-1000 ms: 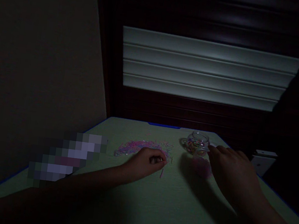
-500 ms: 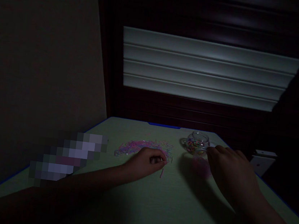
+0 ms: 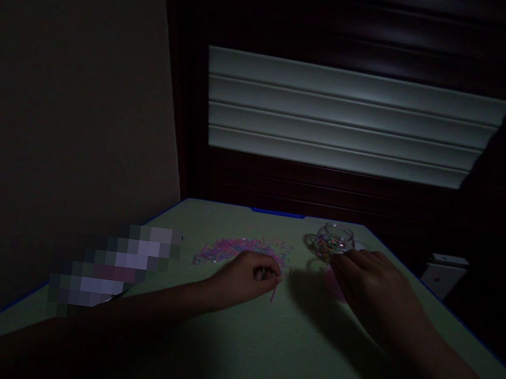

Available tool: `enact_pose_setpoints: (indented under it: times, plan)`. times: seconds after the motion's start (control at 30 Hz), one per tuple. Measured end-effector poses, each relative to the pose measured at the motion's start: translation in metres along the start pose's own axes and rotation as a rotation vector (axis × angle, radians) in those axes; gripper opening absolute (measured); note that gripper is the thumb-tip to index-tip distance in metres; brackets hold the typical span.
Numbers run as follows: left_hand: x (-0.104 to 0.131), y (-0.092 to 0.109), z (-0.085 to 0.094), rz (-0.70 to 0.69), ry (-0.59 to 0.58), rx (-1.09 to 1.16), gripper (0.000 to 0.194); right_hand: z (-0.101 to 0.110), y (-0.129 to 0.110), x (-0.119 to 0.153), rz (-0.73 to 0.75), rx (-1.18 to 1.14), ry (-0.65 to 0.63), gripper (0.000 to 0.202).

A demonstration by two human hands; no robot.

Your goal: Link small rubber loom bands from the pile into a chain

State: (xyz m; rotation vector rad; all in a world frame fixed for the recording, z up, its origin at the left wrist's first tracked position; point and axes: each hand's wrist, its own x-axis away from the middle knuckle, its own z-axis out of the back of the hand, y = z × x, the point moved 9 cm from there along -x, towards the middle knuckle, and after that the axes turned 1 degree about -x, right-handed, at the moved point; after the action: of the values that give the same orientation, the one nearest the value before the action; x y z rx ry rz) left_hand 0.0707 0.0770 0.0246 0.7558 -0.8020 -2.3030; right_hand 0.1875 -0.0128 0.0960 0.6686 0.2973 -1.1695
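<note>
My left hand (image 3: 244,279) rests at the near right edge of a loose pile of thin pink, purple and blue rubber bands (image 3: 231,249). Its thumb and forefinger are pinched, and a pale bit of band shows between them. A short pink strip (image 3: 273,293) lies just under those fingertips. Over a small jar with pink contents (image 3: 333,283) is my right hand (image 3: 368,280), fingers bent and pressed together; whatever they hold is hidden. The hand covers most of this jar's top. Behind it stands a round clear jar (image 3: 336,240) of multicoloured bands, its mouth uncovered.
The pale table (image 3: 233,347) has a blue edge and stands against a dark wooden panel with light slats (image 3: 349,118). A blurred-out long object (image 3: 118,268) lies on the left. Beyond the right edge is a white box (image 3: 442,277). The light is dim.
My right hand has moved left, from the jar's right side to over its top. My left hand has barely shifted and stays pinched by the pile.
</note>
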Motion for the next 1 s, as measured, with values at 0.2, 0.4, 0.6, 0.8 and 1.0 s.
enact_pose_setpoints:
  times: [0.2, 0.4, 0.6, 0.8, 1.0]
  plan:
    - [-0.001, -0.001, -0.003, 0.009, -0.045, -0.036, 0.013, -0.020, -0.017, 0.001, 0.112, -0.294, -0.110, 0.014]
    - [-0.001, -0.004, -0.003, 0.042, -0.066, -0.052, 0.013, -0.023, -0.030, 0.003, 0.161, -0.420, -0.192, 0.016]
    - [0.003, -0.001, -0.003, 0.058, -0.153, -0.040, 0.014, -0.023, -0.026, 0.002, 0.131, -0.440, -0.220, 0.016]
    - [0.010, 0.022, -0.004, -0.074, -0.238, -0.188, 0.012, -0.026, -0.027, 0.003, 0.130, -0.464, -0.231, 0.016]
    - [0.016, 0.028, -0.003, -0.127, -0.216, -0.322, 0.015, -0.026, -0.028, 0.002, 0.134, -0.465, -0.221, 0.017]
